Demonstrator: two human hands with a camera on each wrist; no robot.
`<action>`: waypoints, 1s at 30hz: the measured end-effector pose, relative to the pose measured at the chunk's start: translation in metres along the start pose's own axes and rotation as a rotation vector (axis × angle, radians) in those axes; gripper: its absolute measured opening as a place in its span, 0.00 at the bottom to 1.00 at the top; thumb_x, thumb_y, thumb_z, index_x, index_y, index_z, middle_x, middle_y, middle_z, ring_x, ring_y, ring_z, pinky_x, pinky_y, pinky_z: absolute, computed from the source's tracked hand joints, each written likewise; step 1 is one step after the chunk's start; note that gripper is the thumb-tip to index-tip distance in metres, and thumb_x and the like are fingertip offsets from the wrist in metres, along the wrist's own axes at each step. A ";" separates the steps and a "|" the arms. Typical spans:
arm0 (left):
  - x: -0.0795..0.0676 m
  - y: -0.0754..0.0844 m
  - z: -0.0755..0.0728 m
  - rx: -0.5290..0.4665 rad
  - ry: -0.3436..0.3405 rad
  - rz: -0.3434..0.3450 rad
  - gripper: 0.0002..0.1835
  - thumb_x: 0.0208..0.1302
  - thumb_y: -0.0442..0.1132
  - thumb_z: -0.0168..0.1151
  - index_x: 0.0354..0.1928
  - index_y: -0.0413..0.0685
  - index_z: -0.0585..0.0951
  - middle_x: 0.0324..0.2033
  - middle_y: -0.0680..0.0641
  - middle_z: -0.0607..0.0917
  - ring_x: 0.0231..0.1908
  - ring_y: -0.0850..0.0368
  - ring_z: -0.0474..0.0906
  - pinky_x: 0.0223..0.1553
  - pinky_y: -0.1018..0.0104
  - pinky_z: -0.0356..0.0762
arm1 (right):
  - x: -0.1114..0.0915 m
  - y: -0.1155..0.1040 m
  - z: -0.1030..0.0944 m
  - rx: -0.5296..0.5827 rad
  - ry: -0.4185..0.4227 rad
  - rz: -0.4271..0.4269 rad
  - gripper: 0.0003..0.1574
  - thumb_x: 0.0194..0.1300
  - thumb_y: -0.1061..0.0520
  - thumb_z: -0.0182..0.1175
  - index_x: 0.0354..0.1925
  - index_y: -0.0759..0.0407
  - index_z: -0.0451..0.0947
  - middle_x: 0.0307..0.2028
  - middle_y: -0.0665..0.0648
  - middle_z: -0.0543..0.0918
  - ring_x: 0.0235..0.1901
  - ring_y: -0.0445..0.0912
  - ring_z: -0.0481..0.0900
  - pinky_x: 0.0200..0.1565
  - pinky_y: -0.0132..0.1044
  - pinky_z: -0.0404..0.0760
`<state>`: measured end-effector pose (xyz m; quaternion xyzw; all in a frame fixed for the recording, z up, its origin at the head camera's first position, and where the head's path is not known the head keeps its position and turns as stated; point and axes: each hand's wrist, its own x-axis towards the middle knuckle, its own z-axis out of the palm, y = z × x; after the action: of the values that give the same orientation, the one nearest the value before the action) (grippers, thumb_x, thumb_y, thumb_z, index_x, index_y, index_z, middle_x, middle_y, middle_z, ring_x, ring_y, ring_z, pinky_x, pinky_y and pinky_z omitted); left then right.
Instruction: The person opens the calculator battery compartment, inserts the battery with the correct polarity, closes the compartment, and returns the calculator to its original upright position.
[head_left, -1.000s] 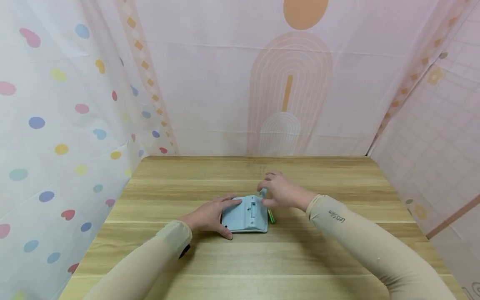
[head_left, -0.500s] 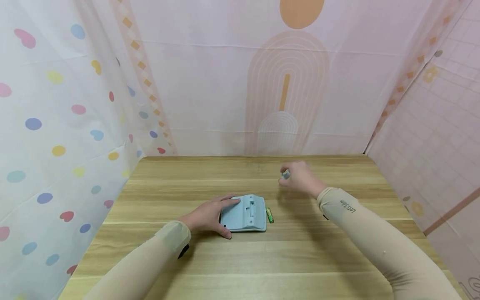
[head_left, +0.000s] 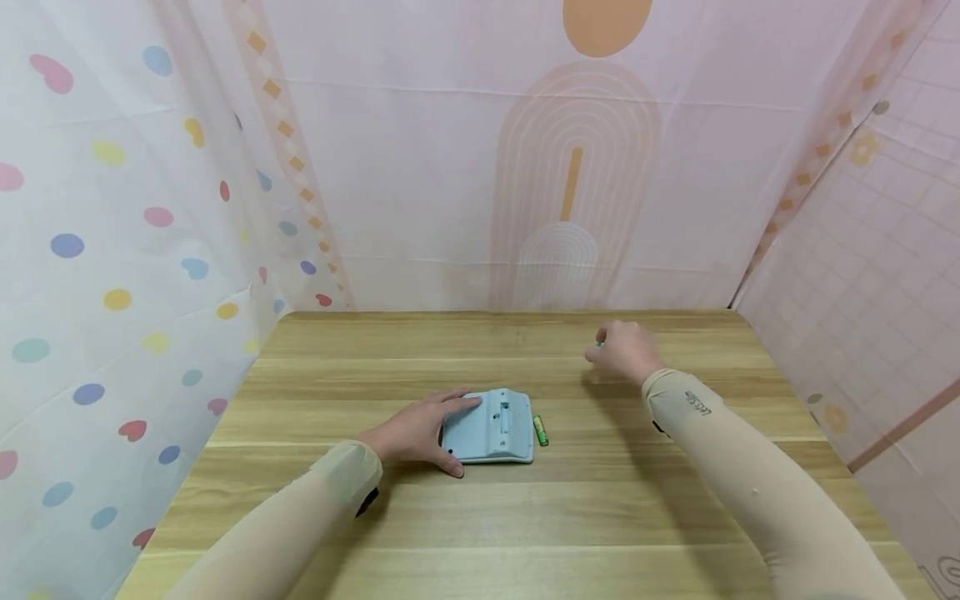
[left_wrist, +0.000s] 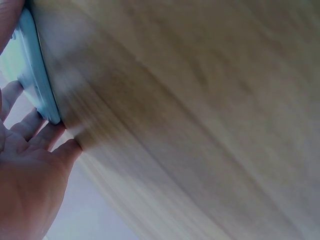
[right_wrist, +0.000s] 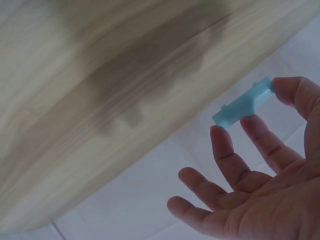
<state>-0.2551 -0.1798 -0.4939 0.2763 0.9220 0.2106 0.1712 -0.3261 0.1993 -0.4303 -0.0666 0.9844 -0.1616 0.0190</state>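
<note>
A light blue device shaped like a desk calculator (head_left: 468,433) lies back side up on the table, its narrow battery slot (head_left: 505,417) uncovered. My left hand (head_left: 414,429) holds it by the left end, thumb at the near edge and index finger on its back; the left wrist view shows fingertips against the rim of the calculator (left_wrist: 37,65). Farther right, my right hand (head_left: 628,350) is raised over the table. Between thumb and fingertips it pinches a small light blue battery cover (right_wrist: 245,104). A green battery (head_left: 541,430) lies just right of the calculator.
The wooden table (head_left: 465,525) ends at the back against a patterned curtain (head_left: 420,183). More curtain hangs on the left (head_left: 112,333) and right sides.
My right hand has carried the battery cover away from the calculator, to the right and toward the back, uncovering the slot. My left hand and the calculator have stayed in place.
</note>
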 end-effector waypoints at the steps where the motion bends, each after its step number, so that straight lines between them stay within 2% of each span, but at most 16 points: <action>1: 0.000 0.000 0.000 0.003 0.000 0.000 0.61 0.47 0.64 0.86 0.83 0.67 0.64 0.85 0.49 0.58 0.82 0.41 0.60 0.77 0.39 0.66 | 0.001 0.004 0.000 0.000 -0.001 0.011 0.28 0.66 0.46 0.63 0.55 0.64 0.86 0.55 0.68 0.89 0.54 0.64 0.86 0.53 0.57 0.84; 5: 0.000 0.001 0.000 0.002 -0.002 -0.003 0.61 0.48 0.63 0.86 0.83 0.67 0.63 0.85 0.49 0.58 0.82 0.40 0.60 0.77 0.38 0.65 | 0.003 0.020 0.002 -0.003 -0.006 0.047 0.28 0.67 0.46 0.63 0.54 0.65 0.85 0.55 0.68 0.89 0.53 0.63 0.87 0.52 0.57 0.85; 8: -0.001 0.002 0.000 0.004 -0.003 -0.003 0.62 0.47 0.63 0.86 0.83 0.67 0.63 0.85 0.50 0.58 0.82 0.40 0.59 0.77 0.38 0.65 | 0.003 0.031 0.002 -0.037 -0.024 0.084 0.28 0.68 0.46 0.62 0.56 0.65 0.85 0.56 0.69 0.88 0.53 0.66 0.87 0.55 0.64 0.84; 14: -0.001 0.002 0.001 0.010 -0.003 -0.007 0.61 0.48 0.63 0.86 0.83 0.67 0.63 0.85 0.50 0.58 0.82 0.41 0.60 0.77 0.39 0.65 | 0.002 0.045 -0.002 -0.125 -0.088 0.187 0.33 0.69 0.42 0.57 0.62 0.63 0.82 0.61 0.71 0.86 0.61 0.76 0.81 0.65 0.85 0.64; 21: -0.001 0.004 0.001 0.001 0.004 -0.010 0.61 0.48 0.62 0.87 0.84 0.65 0.63 0.85 0.48 0.59 0.81 0.41 0.61 0.77 0.38 0.66 | 0.000 0.053 -0.003 -0.131 -0.121 0.268 0.37 0.71 0.41 0.56 0.64 0.66 0.79 0.63 0.79 0.81 0.65 0.85 0.72 0.67 0.86 0.58; 25: -0.001 0.005 0.001 -0.005 0.005 -0.014 0.61 0.48 0.62 0.87 0.83 0.65 0.64 0.85 0.48 0.59 0.81 0.41 0.62 0.76 0.38 0.66 | 0.000 0.055 -0.003 -0.121 -0.131 0.270 0.38 0.71 0.41 0.56 0.66 0.67 0.78 0.66 0.80 0.78 0.66 0.85 0.70 0.67 0.87 0.56; 30: -0.002 0.004 0.001 -0.004 0.001 -0.016 0.61 0.48 0.62 0.86 0.83 0.65 0.64 0.85 0.48 0.59 0.81 0.40 0.61 0.77 0.38 0.66 | -0.001 0.056 -0.002 -0.117 -0.134 0.274 0.37 0.72 0.41 0.57 0.64 0.68 0.79 0.66 0.82 0.76 0.66 0.85 0.69 0.67 0.87 0.56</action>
<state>-0.2515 -0.1776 -0.4927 0.2683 0.9238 0.2113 0.1733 -0.3323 0.2526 -0.4467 0.0565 0.9886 -0.0949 0.1027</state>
